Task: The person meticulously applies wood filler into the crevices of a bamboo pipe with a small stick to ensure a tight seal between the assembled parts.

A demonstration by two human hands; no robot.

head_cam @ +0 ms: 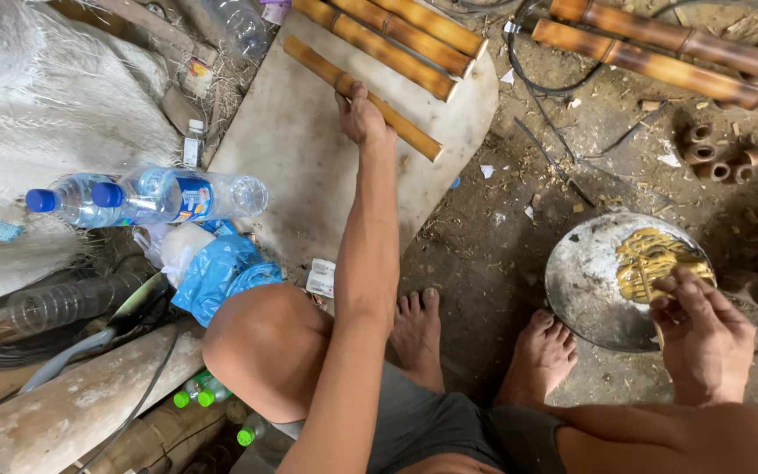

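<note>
My left hand (362, 116) closes over the nearest brown bamboo length (361, 97) on the pale slab (300, 149) to steady it, while my right hand (702, 338) pinches a thin stick over the yellow-smeared round metal dish (585, 281) on the floor.

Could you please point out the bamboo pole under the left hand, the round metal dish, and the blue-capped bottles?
Bamboo pole (410, 132), head view, on its bare lower stretch.
Metal dish (585, 281), head view, on its bare left part.
Blue-capped bottles (177, 195), head view, on the nearer bottle's body.
</note>
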